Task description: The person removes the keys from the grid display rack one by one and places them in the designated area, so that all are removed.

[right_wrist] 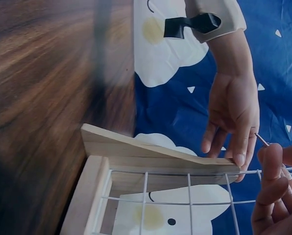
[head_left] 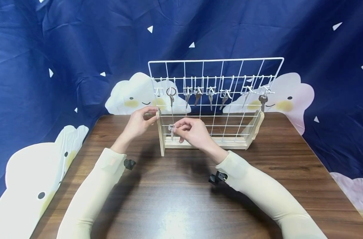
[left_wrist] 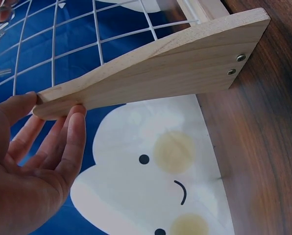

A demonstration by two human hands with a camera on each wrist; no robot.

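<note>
My left hand (head_left: 139,122) grips the upper end of the wooden side panel (left_wrist: 136,68) of a wire rack, thumb on one face and fingers on the other. My right hand (head_left: 194,131) pinches a small key (head_left: 171,128) between thumb and fingers, in front of the lower left part of the white wire grid (head_left: 215,60). Edge-on, that key is only a thin metal sliver in the right wrist view, above my right fingers (right_wrist: 272,164). Above it, a key on a round ring (head_left: 171,93) hangs from the grid's hooks.
More keys hang in a row to the right, among them a dark key (head_left: 197,96) and a broad-headed key (head_left: 263,100) at the far end. The rack's wooden base (head_left: 205,144) stands on the brown table (head_left: 157,196). Behind is a blue cloth (head_left: 109,39) with clouds.
</note>
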